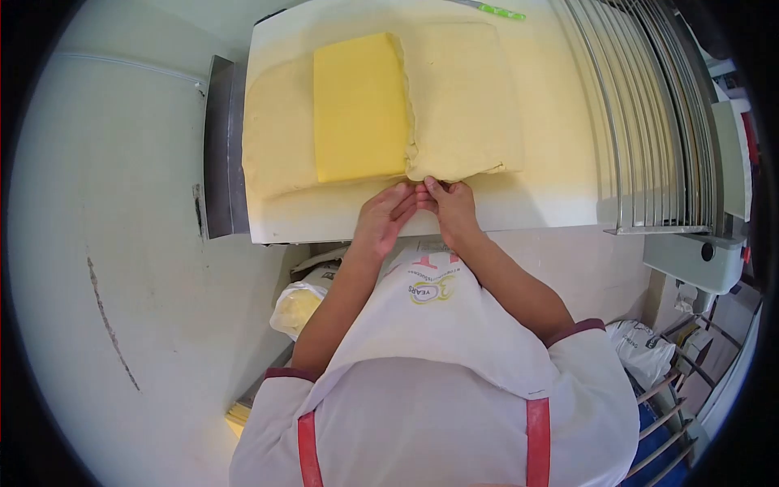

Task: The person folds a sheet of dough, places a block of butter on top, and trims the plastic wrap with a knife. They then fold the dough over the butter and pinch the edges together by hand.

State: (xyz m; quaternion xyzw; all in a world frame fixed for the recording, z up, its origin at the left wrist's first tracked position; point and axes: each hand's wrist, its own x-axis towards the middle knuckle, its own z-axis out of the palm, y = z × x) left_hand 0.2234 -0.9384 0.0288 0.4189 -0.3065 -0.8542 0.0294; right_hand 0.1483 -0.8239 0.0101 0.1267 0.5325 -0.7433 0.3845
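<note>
A pale sheet of dough (pixel 280 130) lies on the white work surface, with a yellow slab (pixel 359 109) on top of it. The dough's right part (pixel 462 97) is folded over, its ragged edge along the slab's right side. My right hand (pixel 454 207) is closed in a pinch at the near edge of the folded dough. Beside it, my left hand (pixel 388 215) has its fingers stretched out just below the slab's near right corner, fingertips meeting those of my right hand.
A knife with a green handle (pixel 501 11) lies at the far edge. Metal guard bars (pixel 649 122) of a machine stand over the right side of the white surface (pixel 560 195). A wall is at the left. Bags (pixel 299 310) sit below the table.
</note>
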